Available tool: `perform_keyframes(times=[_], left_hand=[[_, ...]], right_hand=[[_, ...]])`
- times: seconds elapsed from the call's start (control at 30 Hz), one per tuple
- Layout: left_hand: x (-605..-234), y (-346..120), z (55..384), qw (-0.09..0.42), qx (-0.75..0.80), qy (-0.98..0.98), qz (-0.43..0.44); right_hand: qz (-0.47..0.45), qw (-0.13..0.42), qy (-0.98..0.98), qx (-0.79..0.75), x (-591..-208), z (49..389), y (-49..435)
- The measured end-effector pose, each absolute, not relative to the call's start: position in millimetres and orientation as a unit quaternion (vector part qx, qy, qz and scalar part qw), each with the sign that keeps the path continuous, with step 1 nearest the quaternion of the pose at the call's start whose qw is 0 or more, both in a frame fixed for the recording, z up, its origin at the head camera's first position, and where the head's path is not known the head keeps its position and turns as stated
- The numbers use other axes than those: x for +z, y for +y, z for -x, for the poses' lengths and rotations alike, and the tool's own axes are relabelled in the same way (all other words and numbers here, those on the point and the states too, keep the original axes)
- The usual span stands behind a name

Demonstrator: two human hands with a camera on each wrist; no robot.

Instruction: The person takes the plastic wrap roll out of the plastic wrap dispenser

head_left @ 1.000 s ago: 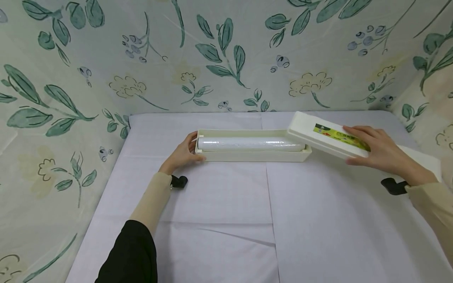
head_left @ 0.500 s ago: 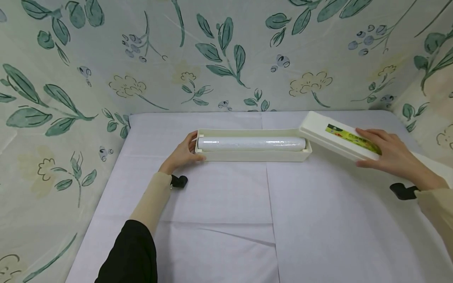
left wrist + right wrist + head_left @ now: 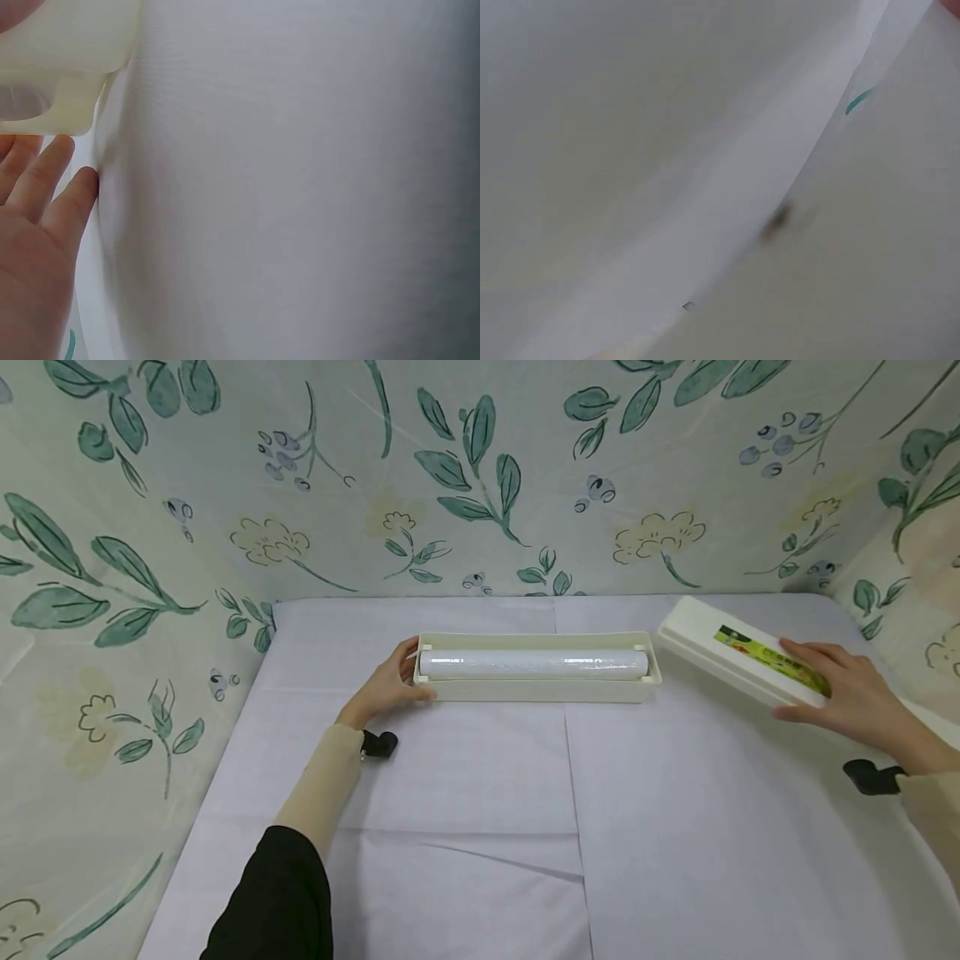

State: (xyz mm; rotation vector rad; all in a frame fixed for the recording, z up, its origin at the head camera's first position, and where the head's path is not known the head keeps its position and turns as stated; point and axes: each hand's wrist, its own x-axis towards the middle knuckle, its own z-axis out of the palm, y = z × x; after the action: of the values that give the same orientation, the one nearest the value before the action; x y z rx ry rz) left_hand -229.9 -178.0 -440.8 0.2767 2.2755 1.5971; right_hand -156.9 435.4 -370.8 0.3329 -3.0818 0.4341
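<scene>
A long cream dispenser box (image 3: 536,690) lies across the middle of the white cloth, with a roll of clear film (image 3: 532,663) in it. My left hand (image 3: 408,675) holds the box's left end, thumb along the front wall and fingers at the end. In the left wrist view, its fingers (image 3: 52,184) reach the box's corner (image 3: 64,67). To the right of the box, my right hand (image 3: 795,681) grips the white lid (image 3: 708,652), fingers over its yellow-green label (image 3: 757,652). The lid is apart from the box and slants toward the far left. The right wrist view is a white blur.
The table (image 3: 480,793) is covered by a white cloth with fold creases. Leaf-patterned fabric walls (image 3: 465,485) enclose it at the back, left and right. Black wrist mounts show at both sleeves.
My right hand has carried the lid to the right, off the box's right end, so the whole roll now shows. The left hand has stayed at the box's left end.
</scene>
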Motion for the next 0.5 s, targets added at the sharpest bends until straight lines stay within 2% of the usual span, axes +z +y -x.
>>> perform_keyframes(times=[0.37, 0.5], left_hand=[[-440.2, -178.0, 229.4, 0.173, 0.564, 0.801, -0.097], [-428.1, -175.9, 224.0, 0.183, 0.569, 0.796, -0.096]], right_hand=[[-0.077, -0.017, -0.986, 0.146, -382.1, 153.0, 447.6], [-0.067, -0.026, -0.987, 0.145, -390.1, 152.0, 451.3]])
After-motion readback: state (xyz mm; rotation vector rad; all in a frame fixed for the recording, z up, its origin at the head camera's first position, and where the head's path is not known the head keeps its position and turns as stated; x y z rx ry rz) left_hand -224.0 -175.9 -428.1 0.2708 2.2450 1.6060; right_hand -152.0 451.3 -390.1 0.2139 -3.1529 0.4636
